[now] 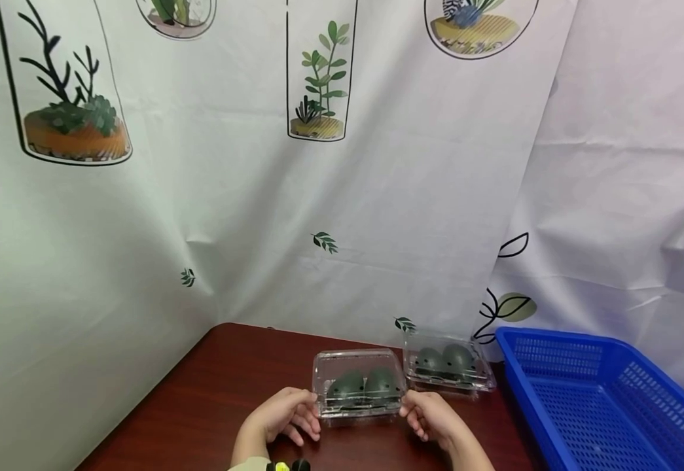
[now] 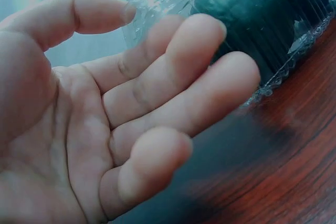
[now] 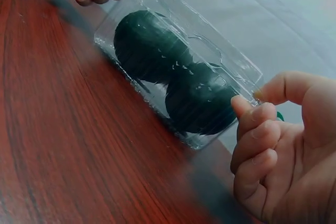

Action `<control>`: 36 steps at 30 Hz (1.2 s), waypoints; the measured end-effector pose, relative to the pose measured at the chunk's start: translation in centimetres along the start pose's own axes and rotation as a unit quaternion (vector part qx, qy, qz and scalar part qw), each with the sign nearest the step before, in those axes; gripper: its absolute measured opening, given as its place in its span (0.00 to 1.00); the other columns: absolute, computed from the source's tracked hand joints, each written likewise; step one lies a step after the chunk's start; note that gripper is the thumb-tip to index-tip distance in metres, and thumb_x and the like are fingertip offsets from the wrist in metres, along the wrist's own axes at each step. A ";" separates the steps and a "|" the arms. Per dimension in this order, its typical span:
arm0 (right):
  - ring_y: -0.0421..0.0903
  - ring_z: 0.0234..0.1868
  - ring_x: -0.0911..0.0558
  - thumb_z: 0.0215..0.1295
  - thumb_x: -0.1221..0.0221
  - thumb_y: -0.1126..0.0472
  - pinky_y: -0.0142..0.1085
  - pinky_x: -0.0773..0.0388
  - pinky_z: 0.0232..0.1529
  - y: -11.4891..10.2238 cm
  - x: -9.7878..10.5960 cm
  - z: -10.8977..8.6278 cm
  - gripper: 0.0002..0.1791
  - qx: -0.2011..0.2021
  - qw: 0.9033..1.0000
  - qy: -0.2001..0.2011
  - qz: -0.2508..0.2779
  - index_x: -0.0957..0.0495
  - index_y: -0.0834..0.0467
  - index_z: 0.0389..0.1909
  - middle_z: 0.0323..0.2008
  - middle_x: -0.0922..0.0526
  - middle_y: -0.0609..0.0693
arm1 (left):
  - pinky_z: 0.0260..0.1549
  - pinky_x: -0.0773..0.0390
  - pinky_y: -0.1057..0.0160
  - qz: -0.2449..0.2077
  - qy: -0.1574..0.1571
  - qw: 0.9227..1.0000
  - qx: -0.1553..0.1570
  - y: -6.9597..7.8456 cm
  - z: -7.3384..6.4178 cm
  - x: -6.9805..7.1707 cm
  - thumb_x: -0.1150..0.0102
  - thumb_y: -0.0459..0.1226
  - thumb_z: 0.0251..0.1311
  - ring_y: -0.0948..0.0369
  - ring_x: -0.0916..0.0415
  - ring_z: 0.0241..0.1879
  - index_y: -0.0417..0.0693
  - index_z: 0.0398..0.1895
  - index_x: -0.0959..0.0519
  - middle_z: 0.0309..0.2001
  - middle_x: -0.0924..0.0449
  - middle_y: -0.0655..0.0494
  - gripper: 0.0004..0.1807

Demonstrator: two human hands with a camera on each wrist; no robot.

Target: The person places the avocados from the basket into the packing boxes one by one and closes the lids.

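Note:
A clear plastic clamshell box (image 1: pixel 358 384) with two dark green, rounded fruits like avocados (image 3: pixel 152 45) inside is between my hands, low over the front of the table. My left hand (image 1: pixel 285 413) pinches its left end with thumb and forefinger, the other fingers spread loosely below; in the left wrist view the palm (image 2: pixel 79 129) faces the camera. At the opposite end, my right hand (image 1: pixel 432 415) pinches the rim corner with thumb and forefinger, the remaining fingers curled. The right wrist view shows this thumb (image 3: pixel 286 87) at the edge.
A second clear box (image 1: pixel 448 366) with two similar green fruits sits behind and to the right on the dark red wooden table (image 1: pixel 235 373). Farther right stands a blue perforated plastic basket (image 1: pixel 589 392). A white plant-printed cloth (image 1: pixel 259 216) hangs behind the table.

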State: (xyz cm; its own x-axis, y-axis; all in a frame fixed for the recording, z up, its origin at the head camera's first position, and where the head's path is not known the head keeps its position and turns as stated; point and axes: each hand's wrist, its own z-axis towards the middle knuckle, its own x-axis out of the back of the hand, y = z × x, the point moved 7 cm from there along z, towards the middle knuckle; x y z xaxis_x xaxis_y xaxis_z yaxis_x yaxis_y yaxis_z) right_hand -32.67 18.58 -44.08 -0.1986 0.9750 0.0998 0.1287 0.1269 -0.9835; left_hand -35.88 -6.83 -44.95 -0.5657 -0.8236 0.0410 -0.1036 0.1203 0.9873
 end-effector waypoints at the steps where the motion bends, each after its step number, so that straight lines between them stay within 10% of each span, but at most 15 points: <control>1: 0.35 0.10 0.38 0.55 0.51 0.59 0.26 0.39 0.12 0.0 0.0 0.0 0.11 0.002 1.000 0.001 0.001 0.26 0.58 0.19 0.09 0.34 0.41 | 0.16 0.24 0.65 -0.002 0.000 1.000 -0.001 0.0 0.0 0.0 0.55 0.45 0.61 0.57 0.19 0.24 0.40 0.28 0.24 0.23 0.19 0.50 0.17; 24: 0.34 0.13 0.30 0.65 0.51 0.44 0.26 0.35 0.14 -0.2 2.1 -1.0 0.27 -0.016 0.999 0.023 0.016 0.24 0.67 0.41 0.15 0.24 0.44 | 0.17 0.23 0.65 -0.052 0.119 0.992 0.007 0.1 2.4 -0.8 0.55 0.42 0.55 0.57 0.19 0.24 0.40 0.27 0.27 0.22 0.19 0.52 0.13; 36: 0.37 0.13 0.32 0.67 0.52 0.53 0.27 0.37 0.14 -2.0 7.1 -2.3 0.19 0.031 0.976 0.196 0.093 0.25 0.67 0.41 0.15 0.28 0.46 | 0.24 0.21 0.62 -0.100 0.219 0.969 -0.049 0.4 3.1 0.4 0.62 0.34 0.58 0.57 0.18 0.30 0.45 0.24 0.32 0.20 0.24 0.56 0.08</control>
State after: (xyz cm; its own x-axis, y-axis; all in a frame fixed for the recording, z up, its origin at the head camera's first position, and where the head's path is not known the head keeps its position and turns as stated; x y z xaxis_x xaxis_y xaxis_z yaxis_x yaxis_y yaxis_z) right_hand -32.09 25.68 -41.01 0.2102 0.9767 -0.0442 0.0657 -0.0593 -0.9961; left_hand -38.63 -5.40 -45.02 -0.1391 -0.9839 -0.1120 -0.0840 -0.1010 0.9913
